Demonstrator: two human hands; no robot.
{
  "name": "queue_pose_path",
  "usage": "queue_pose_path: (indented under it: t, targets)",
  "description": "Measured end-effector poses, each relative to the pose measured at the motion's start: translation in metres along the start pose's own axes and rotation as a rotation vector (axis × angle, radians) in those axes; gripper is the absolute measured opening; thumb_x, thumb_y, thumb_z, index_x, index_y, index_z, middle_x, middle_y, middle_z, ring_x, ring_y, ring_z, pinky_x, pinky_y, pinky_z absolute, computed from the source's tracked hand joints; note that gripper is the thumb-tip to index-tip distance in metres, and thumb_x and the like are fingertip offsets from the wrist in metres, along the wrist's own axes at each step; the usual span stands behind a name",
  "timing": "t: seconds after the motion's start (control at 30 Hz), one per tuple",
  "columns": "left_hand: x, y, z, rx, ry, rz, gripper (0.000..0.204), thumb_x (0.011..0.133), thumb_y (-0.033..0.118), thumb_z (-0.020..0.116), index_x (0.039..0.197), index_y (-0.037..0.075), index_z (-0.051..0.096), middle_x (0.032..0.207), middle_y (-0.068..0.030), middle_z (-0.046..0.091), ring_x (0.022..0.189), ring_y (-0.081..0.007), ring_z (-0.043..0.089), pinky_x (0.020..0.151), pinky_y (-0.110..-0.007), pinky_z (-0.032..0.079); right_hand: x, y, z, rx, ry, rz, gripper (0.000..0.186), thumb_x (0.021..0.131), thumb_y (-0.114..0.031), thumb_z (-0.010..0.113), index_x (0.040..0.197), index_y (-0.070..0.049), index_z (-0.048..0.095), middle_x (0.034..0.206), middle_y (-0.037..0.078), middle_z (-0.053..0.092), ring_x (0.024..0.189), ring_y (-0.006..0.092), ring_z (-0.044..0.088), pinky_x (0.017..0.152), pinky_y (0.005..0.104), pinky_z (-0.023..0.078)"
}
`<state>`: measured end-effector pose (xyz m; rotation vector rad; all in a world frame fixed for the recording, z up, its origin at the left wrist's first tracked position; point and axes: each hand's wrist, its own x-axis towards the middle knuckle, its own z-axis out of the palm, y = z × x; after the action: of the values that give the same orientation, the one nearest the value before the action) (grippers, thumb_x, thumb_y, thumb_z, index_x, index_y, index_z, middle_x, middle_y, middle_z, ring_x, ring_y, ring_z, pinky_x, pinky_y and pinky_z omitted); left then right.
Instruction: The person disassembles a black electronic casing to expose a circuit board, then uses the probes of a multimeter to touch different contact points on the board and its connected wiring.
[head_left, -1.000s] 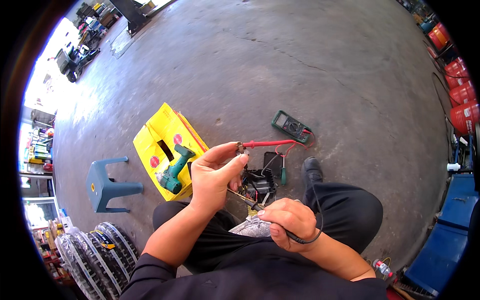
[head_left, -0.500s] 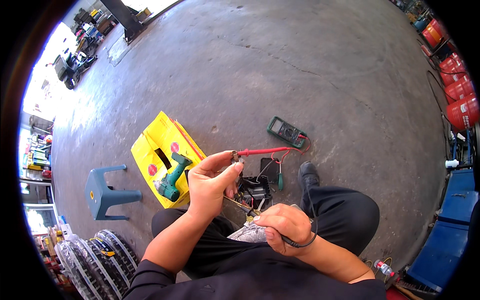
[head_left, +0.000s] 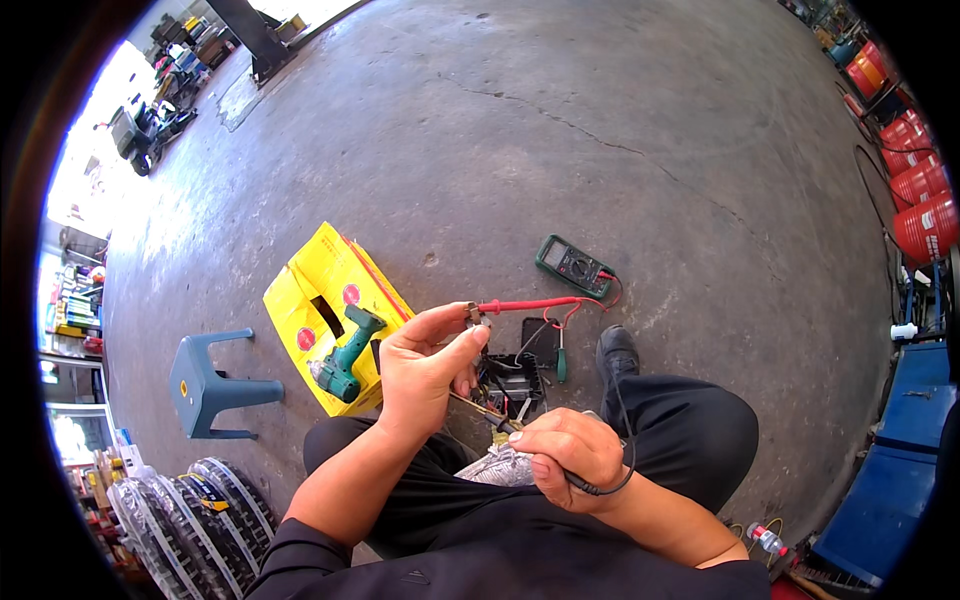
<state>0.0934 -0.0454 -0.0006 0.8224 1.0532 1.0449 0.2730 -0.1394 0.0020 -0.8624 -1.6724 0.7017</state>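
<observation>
My left hand (head_left: pixel 425 365) is closed, pinching a small metal piece (head_left: pixel 473 314) between thumb and forefinger. A red test probe (head_left: pixel 525 304) meets that piece and points off to the right. Its red lead runs to a green-edged multimeter (head_left: pixel 575 266) on the floor. In my right hand (head_left: pixel 575 447) is a black probe (head_left: pixel 507 428) with a black cord curling round behind the fingers. Its thin end points toward the left hand's lower fingers; whether it touches anything there I cannot tell. Below the red probe lies an opened black case (head_left: pixel 515 385) with wires.
A yellow carton (head_left: pixel 310 290) stands left of my hands, with a green cordless power tool (head_left: pixel 345 360) on it. A green-handled screwdriver (head_left: pixel 561 363) lies by the case. Further left are a blue stool (head_left: pixel 205 390) and wrapped tyres (head_left: pixel 190 520). Red drums (head_left: pixel 925 225) line the right.
Almost nothing differs. Both hands keep their grips and places, and the view has shifted very slightly.
</observation>
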Motion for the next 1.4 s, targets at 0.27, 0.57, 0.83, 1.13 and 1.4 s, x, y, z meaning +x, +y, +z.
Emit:
queue_pose_path:
  t: [0.27, 0.57, 0.83, 1.13, 1.4]
  targets:
    - [-0.002, -0.004, 0.001, 0.047, 0.010, 0.005, 0.027, 0.087, -0.004, 0.069, 0.114, -0.002, 0.067, 0.096, -0.0141, 0.074, 0.045, -0.0075, 0.051, 0.043, -0.022, 0.043, 0.001, 0.010, -0.013, 0.059, 0.412, 0.032, 0.043, 0.107, -0.028, 0.040, 0.079, -0.001, 0.058, 0.085, 0.014, 0.063, 0.063, 0.0215, 0.061, 0.059, 0.0334, 0.051]
    - [-0.008, -0.005, 0.002, 0.027, -0.076, -0.040, 0.028, 0.087, -0.006, 0.070, 0.114, -0.004, 0.065, 0.096, -0.0143, 0.074, 0.046, -0.0078, 0.053, 0.044, -0.022, 0.045, 0.018, 0.020, -0.020, 1.148, 0.437, 1.235, 0.038, 0.106, -0.040, 0.048, 0.120, -0.006, 0.057, 0.074, -0.002, 0.052, 0.049, 0.0030, 0.032, 0.042, 0.0198, 0.024]
    - [-0.017, -0.006, 0.010, 0.047, -0.177, -0.119, 0.034, 0.088, -0.004, 0.069, 0.121, -0.006, 0.062, 0.101, -0.0160, 0.073, 0.047, -0.0077, 0.054, 0.045, -0.022, 0.046, 0.018, 0.026, -0.014, 1.013, 0.685, 1.111, 0.026, 0.106, -0.031, 0.052, 0.113, -0.007, 0.059, 0.089, 0.003, 0.064, 0.045, 0.0048, 0.030, 0.040, 0.0232, 0.026]
    - [-0.015, -0.006, 0.010, 0.011, -0.179, -0.154, 0.030, 0.092, 0.000, 0.067, 0.121, -0.005, 0.063, 0.076, -0.0062, 0.066, 0.046, -0.0090, 0.054, 0.045, -0.024, 0.045, 0.018, 0.017, -0.006, 0.761, 0.619, 0.897, 0.024, 0.107, -0.030, 0.048, 0.110, -0.008, 0.058, 0.087, 0.004, 0.063, 0.044, 0.0029, 0.031, 0.038, 0.0219, 0.027]
    - [-0.012, -0.008, 0.006, -0.009, -0.212, -0.166, 0.025, 0.094, 0.004, 0.065, 0.117, -0.004, 0.063, 0.068, -0.0043, 0.062, 0.044, -0.0095, 0.053, 0.046, -0.025, 0.046, 0.017, 0.016, -0.002, 0.769, 0.618, 0.864, 0.024, 0.107, -0.028, 0.050, 0.109, -0.006, 0.060, 0.087, 0.009, 0.065, 0.043, 0.0021, 0.032, 0.037, 0.0218, 0.030]
